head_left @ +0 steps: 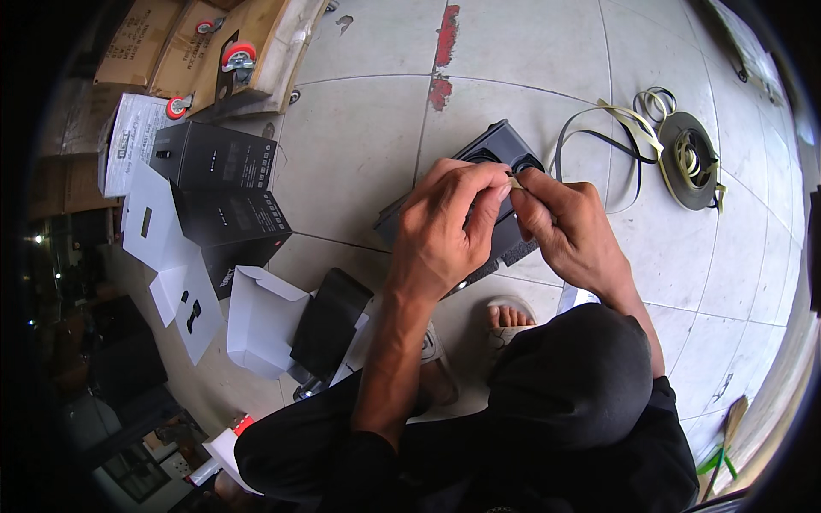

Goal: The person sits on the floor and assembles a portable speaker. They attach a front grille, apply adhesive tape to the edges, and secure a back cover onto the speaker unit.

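My left hand [449, 224] and my right hand [566, 224] meet in the middle, both closed in a pinch. Between their fingertips is a small cream-coloured strip [515, 182], mostly hidden by the fingers. Its colour matches the pale side of the tape to the right. Below the hands, a black box-shaped device [499, 141] with round dark recesses rests on the floor; the hands cover much of it. A roll of tape [689, 161] lies on the tiles to the right, with loose black and cream strips [629, 128] curling from it toward the device.
Opened black-and-white cartons [231, 197] and a white box flap [265, 321] lie to the left, with a black flat object [332, 325] beside them. A wooden dolly [256, 51] with red wheels stands far left. My sandalled foot [511, 318] is near the device.
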Demonstrator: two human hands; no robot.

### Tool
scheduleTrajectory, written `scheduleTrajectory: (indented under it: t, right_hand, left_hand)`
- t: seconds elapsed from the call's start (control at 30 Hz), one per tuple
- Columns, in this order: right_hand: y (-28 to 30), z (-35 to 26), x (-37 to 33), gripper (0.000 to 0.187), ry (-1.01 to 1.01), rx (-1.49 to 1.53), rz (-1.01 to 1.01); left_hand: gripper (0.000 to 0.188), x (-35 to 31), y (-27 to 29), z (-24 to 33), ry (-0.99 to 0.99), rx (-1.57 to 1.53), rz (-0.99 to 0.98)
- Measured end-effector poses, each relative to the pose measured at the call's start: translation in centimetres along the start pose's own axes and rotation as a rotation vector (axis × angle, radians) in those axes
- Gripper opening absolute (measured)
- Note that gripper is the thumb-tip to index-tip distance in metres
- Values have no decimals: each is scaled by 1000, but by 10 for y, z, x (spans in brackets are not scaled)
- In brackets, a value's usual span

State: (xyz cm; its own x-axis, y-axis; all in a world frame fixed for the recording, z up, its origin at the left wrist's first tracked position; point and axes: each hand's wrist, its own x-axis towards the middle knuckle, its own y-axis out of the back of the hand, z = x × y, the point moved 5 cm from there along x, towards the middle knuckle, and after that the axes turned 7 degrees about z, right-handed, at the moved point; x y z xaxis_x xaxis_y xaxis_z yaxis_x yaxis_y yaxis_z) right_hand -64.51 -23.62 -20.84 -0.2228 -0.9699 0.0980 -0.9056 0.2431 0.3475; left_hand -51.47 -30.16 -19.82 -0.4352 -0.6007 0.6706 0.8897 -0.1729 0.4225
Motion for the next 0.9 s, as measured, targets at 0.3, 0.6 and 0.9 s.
scheduleTrajectory:
  t: [0.3, 0.6, 0.9]
  right_hand:
    - [-6, 32, -3, 27, -422, 625, 29]
    - [-4, 24, -6, 26, -287, 233, 37]
    - [-18, 67, -12, 19, -605, 809, -34]
  left_hand:
    - [12, -23, -14, -3, 63, -5, 45]
    - [10, -16, -19, -3, -81, 98, 52]
    - [6, -40, -30, -20, 27, 8, 68]
